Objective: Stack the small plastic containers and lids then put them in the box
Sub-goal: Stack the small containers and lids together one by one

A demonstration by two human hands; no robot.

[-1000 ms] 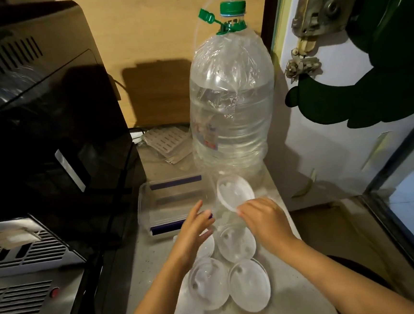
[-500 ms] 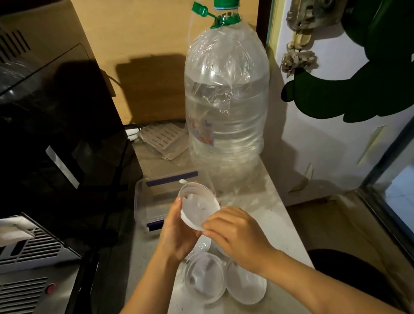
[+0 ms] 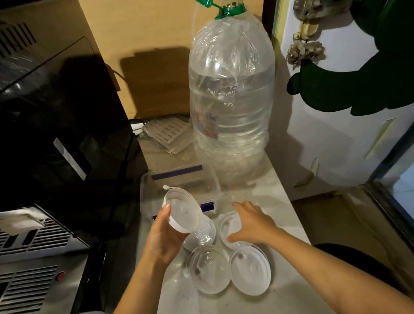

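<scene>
Right hand [image 3: 253, 224] now off the held container [image 3: 184, 212], spread over another; left hand [image 3: 164, 238] gripping it.

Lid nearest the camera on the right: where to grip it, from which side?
Pinch the lid at its raised rim on the right edge, coming from above with the right hand. It lies flat, and another lid crowds its left side.

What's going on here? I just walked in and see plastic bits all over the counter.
A person is gathering small clear plastic lids to stack. The left hand holds one lid tilted above the counter, in front of the clear box. The right hand reaches down over another lid on the counter. More lids lie flat nearby. Nothing appears to be in the box yet. A big water bottle stands behind.
</scene>
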